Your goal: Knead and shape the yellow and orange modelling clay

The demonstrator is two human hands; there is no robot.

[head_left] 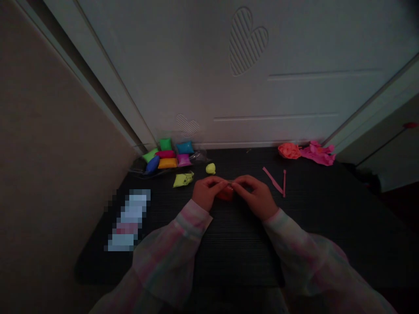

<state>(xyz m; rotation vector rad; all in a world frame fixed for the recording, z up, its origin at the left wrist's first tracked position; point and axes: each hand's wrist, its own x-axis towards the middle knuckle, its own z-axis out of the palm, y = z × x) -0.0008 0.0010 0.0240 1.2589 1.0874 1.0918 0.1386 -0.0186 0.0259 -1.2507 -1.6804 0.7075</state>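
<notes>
In the middle of the dark table, both hands pinch the top edge of a small orange-red packet [225,193], probably modelling clay. My left hand [207,192] grips it from the left, thumb against fingers. From the right, my right hand [257,195] pinches the same edge, with its fingertips almost meeting the left ones. Part of the packet is hidden behind the fingers. Just beyond my left hand lies a pale yellow lump [211,168]. To its left is a crumpled yellow packet [182,179].
Colourful packets [167,163] lie in clear plastic at the back left. A lit, pixelated rectangle [131,218] is at left. Two thin pink tools [284,183] lie right of my hands. An orange ruffled piece [289,151] and crumpled pink piece [318,152] lie back right, before a white panel [196,87].
</notes>
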